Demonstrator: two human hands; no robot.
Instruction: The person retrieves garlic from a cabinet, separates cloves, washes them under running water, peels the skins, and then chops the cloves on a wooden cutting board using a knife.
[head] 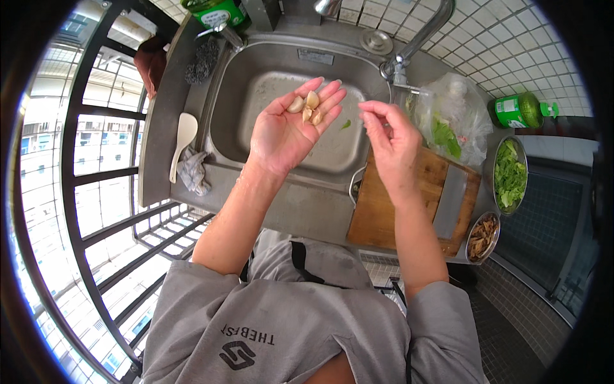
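Several garlic cloves (307, 107) rest on the upturned palm of my left hand (290, 129), held over the stainless steel sink basin (230, 129). Its wrist is wet. To the right, my right hand (391, 139) is raised near the basin's right rim, apart from the cloves. Its thumb and index finger are drawn close together, and whether anything small lies between them is unclear. A small green leaf piece (345, 125) lies in the basin between the two hands. Below my right hand is a wooden cutting board (379, 201) with a wide-bladed kitchen knife (450, 201) on it.
Right of the basin are a faucet (398, 65), a plastic bag with greens (463, 115), a bowl of chopped lettuce (510, 175) and a bowl of brown pieces (482, 237). At left lie a rice paddle (186, 134), a cloth (193, 170) and a scouring pad (202, 62).
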